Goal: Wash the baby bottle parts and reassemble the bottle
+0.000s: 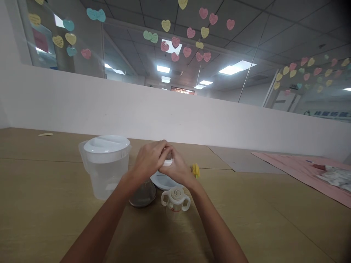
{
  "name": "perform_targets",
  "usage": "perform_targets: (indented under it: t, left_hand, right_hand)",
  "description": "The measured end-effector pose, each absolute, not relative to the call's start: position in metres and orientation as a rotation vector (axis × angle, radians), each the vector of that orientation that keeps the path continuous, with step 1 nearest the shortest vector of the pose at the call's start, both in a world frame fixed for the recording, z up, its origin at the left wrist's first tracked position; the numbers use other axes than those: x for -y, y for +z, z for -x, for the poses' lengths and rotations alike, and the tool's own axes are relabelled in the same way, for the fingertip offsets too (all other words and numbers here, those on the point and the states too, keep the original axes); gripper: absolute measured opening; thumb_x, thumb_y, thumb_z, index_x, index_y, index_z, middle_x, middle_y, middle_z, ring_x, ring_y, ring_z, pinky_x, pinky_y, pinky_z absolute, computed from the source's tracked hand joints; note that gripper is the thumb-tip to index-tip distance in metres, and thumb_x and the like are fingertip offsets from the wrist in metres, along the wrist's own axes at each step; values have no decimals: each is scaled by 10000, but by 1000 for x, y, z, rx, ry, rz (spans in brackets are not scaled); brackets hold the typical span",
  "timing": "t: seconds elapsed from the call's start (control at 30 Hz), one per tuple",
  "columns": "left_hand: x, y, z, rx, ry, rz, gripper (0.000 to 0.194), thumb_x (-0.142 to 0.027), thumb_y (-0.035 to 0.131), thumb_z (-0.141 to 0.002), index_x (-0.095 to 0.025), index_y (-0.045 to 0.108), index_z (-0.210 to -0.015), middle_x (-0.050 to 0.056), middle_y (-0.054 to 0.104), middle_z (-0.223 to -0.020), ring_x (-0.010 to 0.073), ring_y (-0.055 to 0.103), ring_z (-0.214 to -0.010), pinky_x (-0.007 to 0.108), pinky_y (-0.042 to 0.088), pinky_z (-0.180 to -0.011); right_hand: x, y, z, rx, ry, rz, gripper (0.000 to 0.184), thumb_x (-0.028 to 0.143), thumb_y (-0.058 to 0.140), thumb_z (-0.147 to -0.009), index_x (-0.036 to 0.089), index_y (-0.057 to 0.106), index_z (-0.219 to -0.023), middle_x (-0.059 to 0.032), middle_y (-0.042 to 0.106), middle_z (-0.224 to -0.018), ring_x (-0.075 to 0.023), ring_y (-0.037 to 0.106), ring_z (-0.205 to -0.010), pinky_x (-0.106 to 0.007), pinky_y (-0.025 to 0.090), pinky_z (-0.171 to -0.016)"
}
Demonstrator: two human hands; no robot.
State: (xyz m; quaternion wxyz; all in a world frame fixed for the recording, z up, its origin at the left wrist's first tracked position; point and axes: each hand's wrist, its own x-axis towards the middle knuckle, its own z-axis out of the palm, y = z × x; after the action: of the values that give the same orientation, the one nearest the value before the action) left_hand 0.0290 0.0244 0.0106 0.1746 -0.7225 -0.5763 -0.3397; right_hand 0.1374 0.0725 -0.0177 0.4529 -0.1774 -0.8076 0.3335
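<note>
My left hand [149,160] and my right hand [177,168] meet above the table, fingers closed around a small white-rimmed piece [168,162] with a brownish see-through part. Fingers cover most of it, so its kind does not show. Beneath my hands lies a pale round dish [161,182], partly hidden. A clear two-handled baby bottle with a cream top [176,201] stands upright in front of the dish, below my right wrist. Partly behind my left forearm is a dark-looking, see-through round vessel [143,195].
On the left stands a large clear plastic pitcher [108,171] with a white lid. A small yellow object [195,170] sits beyond my right wrist. Pink cloth [282,166] and a grey sheet [241,160] lie on the right of the table. A white wall [164,113] bounds the back.
</note>
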Motion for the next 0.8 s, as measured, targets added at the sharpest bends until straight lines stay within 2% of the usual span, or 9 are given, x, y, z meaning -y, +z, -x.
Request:
perform_targets:
  t: [0.1, 0.2, 0.27, 0.43, 0.53, 0.63, 0.7, 0.8]
  left_hand:
    - [-26, 11, -24, 1587, -1309, 2025, 248, -313, 383, -847, -174, 579, -783, -7, 627, -705, 114, 555, -665, 210, 388, -619]
    - [-27, 11, -22, 1559, -1556, 2078, 263, -316, 390, -840, -158, 596, -793, -5, 641, -722, 109, 564, -674, 195, 414, -637]
    - [-26, 12, -22, 1523, -1593, 2129, 280, -325, 387, -845, -157, 608, -810, -1, 656, -763, 112, 573, -698, 192, 423, -652]
    - [-16, 11, -35, 1453, -1160, 2148, 288, -282, 360, -863, -200, 636, -881, 5, 674, -875, 135, 582, -780, 216, 399, -677]
    - [-11, 8, -45, 1532, -806, 2098, 314, -260, 337, -868, -212, 647, -889, 22, 681, -803, 150, 580, -710, 231, 370, -601]
    - [-13, 6, -51, 1627, -557, 2071, 348, -267, 320, -871, -192, 660, -872, 56, 678, -739, 174, 579, -666, 249, 350, -564]
    - [-15, 6, -51, 1686, -527, 2078, 370, -292, 301, -882, -192, 657, -893, 61, 683, -768, 184, 588, -692, 256, 356, -580]
    - [-17, 10, -48, 1746, -633, 2194, 357, -322, 288, -891, -240, 614, -1011, 22, 681, -922, 181, 597, -786, 250, 375, -633]
  right_hand:
    - [-68, -20, -130, 1933, 733, 433, 464, 175, 558, -645, 185, 434, -1092, -26, 563, -986, -155, 538, -879, -269, 434, -773]
    - [-66, -24, -124, 1862, 627, 420, 435, 207, 542, -687, 180, 428, -1106, -43, 562, -1021, -157, 540, -898, -264, 426, -789]
    - [-67, -26, -123, 1835, 565, 448, 404, 210, 529, -692, 180, 441, -1086, -42, 568, -1005, -156, 543, -879, -261, 429, -773]
    - [-79, -24, -136, 1821, 368, 565, 258, 145, 484, -648, 188, 538, -896, -25, 605, -872, -163, 544, -797, -261, 428, -732]
    - [-89, -23, -145, 1885, 263, 617, 179, 135, 451, -655, 188, 574, -774, -37, 612, -819, -168, 546, -789, -257, 414, -733]
    - [-96, -24, -150, 1981, 212, 682, 114, 163, 455, -675, 182, 565, -654, -33, 599, -732, -154, 541, -716, -239, 401, -670]
    - [-100, -25, -152, 2035, 211, 718, 101, 154, 464, -664, 174, 555, -623, -26, 597, -711, -143, 534, -691, -225, 390, -641]
    - [-105, -24, -161, 2184, 338, 765, 74, 179, 487, -666, 170, 557, -644, -3, 592, -672, -133, 527, -650, -209, 380, -585]
